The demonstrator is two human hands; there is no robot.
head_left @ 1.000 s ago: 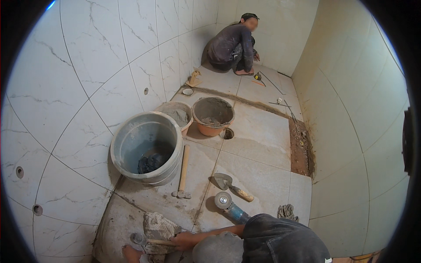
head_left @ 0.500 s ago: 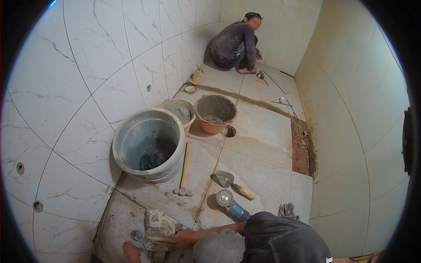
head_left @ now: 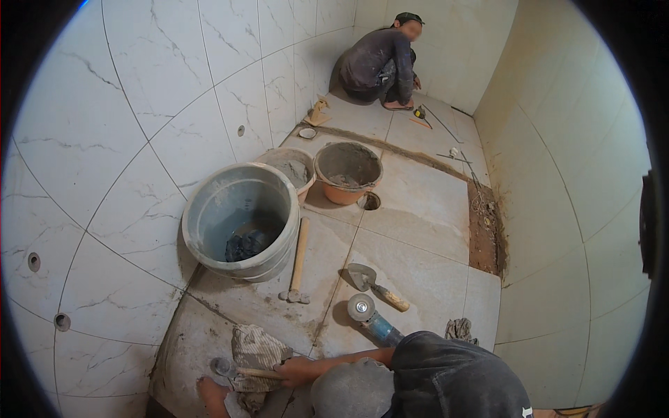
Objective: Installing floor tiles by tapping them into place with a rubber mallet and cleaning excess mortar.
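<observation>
At the bottom, my right hand [head_left: 298, 371] grips the wooden handle of a mallet [head_left: 254, 373], its rounded grey head pointing left. Under and behind the mallet lies a crumpled, light striped rag [head_left: 259, 345]. Below the mallet head, bare skin that appears to be my left hand [head_left: 212, 397] shows near the lower edge; its fingers are unclear. A dusty grey rounded shape [head_left: 353, 388] and a dark sleeve [head_left: 453, 373] cover the lower middle. Close to my right forearm lies an angle grinder [head_left: 375, 322] with a blue body, partly hidden by the sleeve.
A trowel [head_left: 376, 285] and a long-handled hammer [head_left: 300, 261] lie on the tiles. A large grey bucket [head_left: 279, 202] stands by the left wall, beside two orange buckets. A drain hole [head_left: 369, 201] and an untiled strip [head_left: 484, 240] break the floor. Another person [head_left: 376, 66] squats at the back.
The whole view has shifted slightly, with things now a little higher and further right. My right hand still holds the mallet in about the same place.
</observation>
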